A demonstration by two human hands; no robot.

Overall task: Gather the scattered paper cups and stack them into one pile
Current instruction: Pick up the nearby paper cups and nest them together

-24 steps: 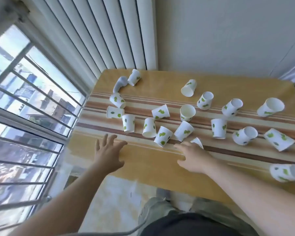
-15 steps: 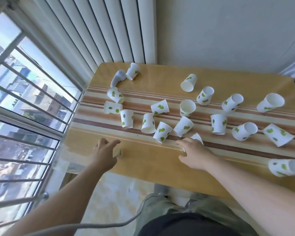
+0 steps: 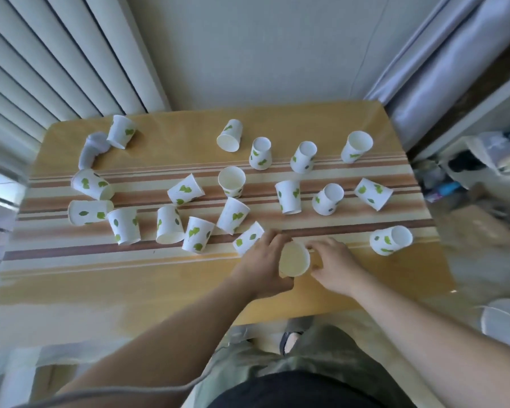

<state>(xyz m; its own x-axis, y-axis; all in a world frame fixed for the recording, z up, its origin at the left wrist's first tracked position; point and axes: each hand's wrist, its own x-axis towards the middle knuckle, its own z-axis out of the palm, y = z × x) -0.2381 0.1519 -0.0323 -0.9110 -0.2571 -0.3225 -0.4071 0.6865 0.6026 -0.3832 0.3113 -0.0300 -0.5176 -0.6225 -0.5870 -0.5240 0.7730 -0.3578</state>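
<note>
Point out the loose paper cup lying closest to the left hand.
It is the leaf-printed cup on its side just left of the left hand, touching its fingers. The cup between both hands is already held; every other loose cup lies farther off.

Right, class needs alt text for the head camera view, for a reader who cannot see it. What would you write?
Seen from above, a person's left hand and right hand cup one upright paper cup at the near edge of a striped wooden table. Many more white, green-leafed cups lie scattered across it, most tipped over.
</note>
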